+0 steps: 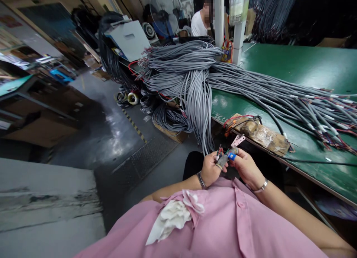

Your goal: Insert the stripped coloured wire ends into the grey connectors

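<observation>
In front of my pink shirt, both hands meet close together in the head view. My left hand is closed round the end of a grey cable, where short red and dark wires stick up above the fingers. My right hand is pinched at those wire ends; what exactly lies between its fingertips is too small to make out. Blue tape wraps one right finger, and the fingertips of both hands have greyish coverings. A pink clip shows just above the right fingertips, by the bench edge.
A big bundle of grey cables drapes over the green bench and hangs down its left end. Stripped cable ends lie at right. A tape-wrapped wooden block sits on the near edge. Behind, a person in white sits near a fan.
</observation>
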